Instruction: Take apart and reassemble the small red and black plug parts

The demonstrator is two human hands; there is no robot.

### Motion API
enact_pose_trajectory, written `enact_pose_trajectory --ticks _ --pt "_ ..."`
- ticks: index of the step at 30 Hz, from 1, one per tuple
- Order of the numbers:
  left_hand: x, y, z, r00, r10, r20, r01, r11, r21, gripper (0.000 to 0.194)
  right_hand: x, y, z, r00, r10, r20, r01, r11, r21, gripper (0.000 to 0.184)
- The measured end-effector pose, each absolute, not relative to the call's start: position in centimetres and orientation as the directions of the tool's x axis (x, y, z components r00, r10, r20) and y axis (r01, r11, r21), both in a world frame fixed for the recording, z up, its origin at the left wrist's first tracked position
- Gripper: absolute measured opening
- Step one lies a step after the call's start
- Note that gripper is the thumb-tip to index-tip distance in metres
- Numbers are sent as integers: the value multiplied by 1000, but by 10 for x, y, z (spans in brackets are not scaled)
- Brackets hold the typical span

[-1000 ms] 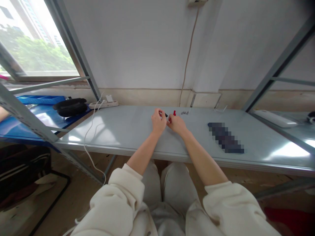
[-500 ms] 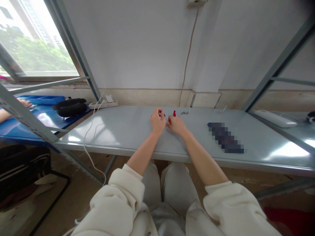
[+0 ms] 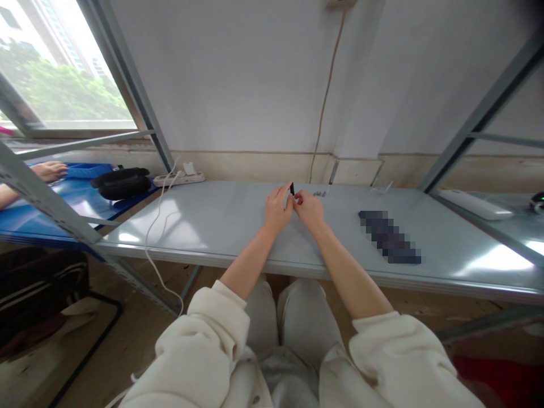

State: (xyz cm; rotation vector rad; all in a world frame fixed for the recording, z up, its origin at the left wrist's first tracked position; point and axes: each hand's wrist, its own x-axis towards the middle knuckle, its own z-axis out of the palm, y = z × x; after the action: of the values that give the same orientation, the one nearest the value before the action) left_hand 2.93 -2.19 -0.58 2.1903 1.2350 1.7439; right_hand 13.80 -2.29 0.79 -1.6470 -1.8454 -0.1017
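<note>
My left hand (image 3: 279,209) is closed in a pinch around a small black stick-shaped piece (image 3: 292,188), which points up above the tabletop. Right beside it, the fingertips of my right hand (image 3: 309,209) are pinched together near the lower end of that piece. Whatever those right fingers hold is too small and covered to make out. Several small grey pieces (image 3: 319,194) lie on the grey table (image 3: 229,221) just behind my right hand. The red piece seen earlier does not show clearly now.
A blurred-out dark flat object (image 3: 389,237) lies to the right. At the left stand a power strip (image 3: 181,179) with a white cable (image 3: 147,243) and a black case (image 3: 121,184) on a blue table. Another person's hand (image 3: 50,170) is at far left. Metal posts flank the table.
My hands have come together, and the black piece now stands up from my left fingers. The red piece by my right hand has gone from sight. The other person's hand has shifted right.
</note>
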Motion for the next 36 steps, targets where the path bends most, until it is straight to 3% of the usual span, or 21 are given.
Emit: enact_pose_trajectory --ticks 5,11,17,20,22,25,28,30,33,36 --pt "29 -18 -9 79 613 786 516 -700 494 37 139 -23 9 17 864 503 919 184 -348 31" --pt "30 -13 -12 15 598 801 469 -712 523 30 139 -21 8 10 868 496 928 178 -329 31" --pt "30 -14 -10 -110 633 766 427 -666 612 16 137 -21 4 -12 863 506 930 195 -312 30" --pt "28 -10 -7 -168 707 687 378 -597 707 20 136 -21 4 -30 860 510 932 209 -298 32" --pt "26 -4 -5 -125 778 616 318 -557 767 23 135 -21 4 -54 856 515 932 229 -282 32" --pt "17 4 -3 68 827 558 290 -552 782 12 134 -21 3 -83 855 512 933 247 -262 29" --pt "2 12 0 172 815 554 336 -577 744 9 133 -20 2 -91 858 505 931 254 -264 29" --pt "-10 16 0 133 838 529 426 -530 733 11 134 -20 1 -94 850 518 925 266 -270 30" --pt "-28 19 -4 -73 900 430 658 -281 699 12 134 -21 2 -89 835 543 919 280 -279 31" --pt "-40 15 -12 -209 917 339 818 -26 574 16 135 -21 2 -76 824 561 913 284 -293 30"
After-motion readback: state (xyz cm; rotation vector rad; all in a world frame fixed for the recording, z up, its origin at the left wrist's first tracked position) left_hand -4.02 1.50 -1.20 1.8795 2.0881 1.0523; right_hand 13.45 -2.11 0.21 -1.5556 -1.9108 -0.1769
